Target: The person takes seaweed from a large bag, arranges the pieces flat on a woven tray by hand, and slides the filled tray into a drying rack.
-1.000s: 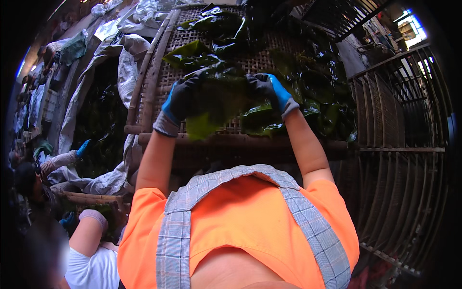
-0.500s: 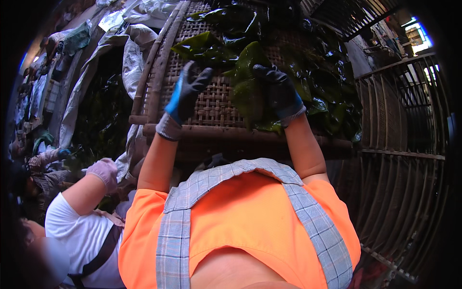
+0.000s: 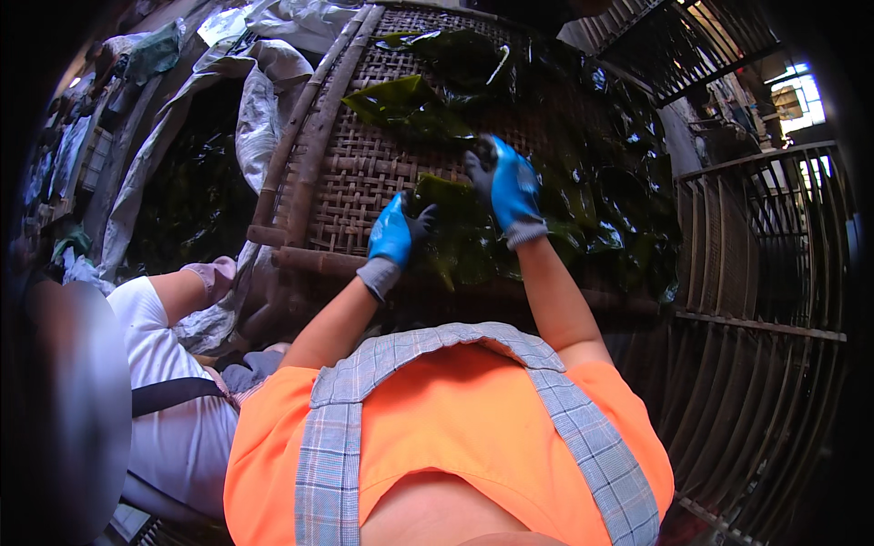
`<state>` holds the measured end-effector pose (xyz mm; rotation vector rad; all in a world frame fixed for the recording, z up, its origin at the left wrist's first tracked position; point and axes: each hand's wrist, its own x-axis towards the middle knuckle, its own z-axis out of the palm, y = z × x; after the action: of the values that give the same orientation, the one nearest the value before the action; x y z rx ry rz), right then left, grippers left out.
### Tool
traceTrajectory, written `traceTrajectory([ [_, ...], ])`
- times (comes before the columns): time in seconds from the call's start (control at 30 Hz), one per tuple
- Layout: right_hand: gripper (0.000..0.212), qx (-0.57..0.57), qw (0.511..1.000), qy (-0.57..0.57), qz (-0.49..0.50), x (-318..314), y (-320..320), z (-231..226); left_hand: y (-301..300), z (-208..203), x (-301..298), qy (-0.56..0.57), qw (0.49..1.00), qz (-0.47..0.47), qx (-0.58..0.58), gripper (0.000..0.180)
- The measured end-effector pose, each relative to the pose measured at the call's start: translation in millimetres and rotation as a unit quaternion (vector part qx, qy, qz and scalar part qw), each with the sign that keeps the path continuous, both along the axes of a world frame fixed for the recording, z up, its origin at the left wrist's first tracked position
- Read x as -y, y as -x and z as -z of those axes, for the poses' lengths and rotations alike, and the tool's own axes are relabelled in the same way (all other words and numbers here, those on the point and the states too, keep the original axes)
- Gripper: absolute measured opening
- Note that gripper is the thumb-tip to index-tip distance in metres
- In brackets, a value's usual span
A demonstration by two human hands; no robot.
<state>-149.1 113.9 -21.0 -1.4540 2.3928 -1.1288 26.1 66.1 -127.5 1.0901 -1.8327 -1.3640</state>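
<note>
My left hand (image 3: 398, 234), in a blue glove with dark fingers, is closed on the left edge of a glossy dark green leafy sheet (image 3: 446, 198). Whether this is a broad leaf or seaweed I cannot make out. My right hand (image 3: 512, 187), gloved the same way, is closed at the sheet's upper right part, its fingertips partly hidden. The sheet lies low over the near side of a woven bamboo tray (image 3: 350, 173). Another green sheet (image 3: 405, 105) lies folded farther up the weave.
Many wet green sheets (image 3: 610, 182) cover the tray's right side. At left, a whitish sack (image 3: 258, 127) edges a dark heap of similar sheets (image 3: 187, 182). A co-worker in a white shirt (image 3: 164, 341) is close on my left. Slatted bamboo racks (image 3: 774, 246) stand at right.
My left hand has come right and nearer, from open above the weave to the sheet's edge. My right hand has turned, its blue back now showing. The sheet lies lower and flatter.
</note>
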Motion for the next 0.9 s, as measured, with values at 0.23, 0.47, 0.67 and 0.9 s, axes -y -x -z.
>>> traceTrajectory([
  [0.23, 0.06, -0.207, 0.961, -0.185, -0.009, 161, -11, 56, -4, -30, -10, -0.032, 0.998, 0.023, -0.048, 0.034],
  [0.47, 0.019, 0.208, 0.967, -0.065, -0.128, 183, 73, 23, -37, -70, 6, -0.092, 0.974, -0.045, -0.204, 0.029],
  [0.67, 0.029, 0.564, 0.743, 0.052, -0.357, 125, 46, -107, -26, -132, 48, -0.369, 0.802, 0.126, -0.451, 0.045],
  [0.9, 0.031, 0.538, 0.766, -0.045, -0.348, 6, -22, -78, -10, -144, 70, -0.081, 0.895, 0.222, -0.378, 0.048],
])
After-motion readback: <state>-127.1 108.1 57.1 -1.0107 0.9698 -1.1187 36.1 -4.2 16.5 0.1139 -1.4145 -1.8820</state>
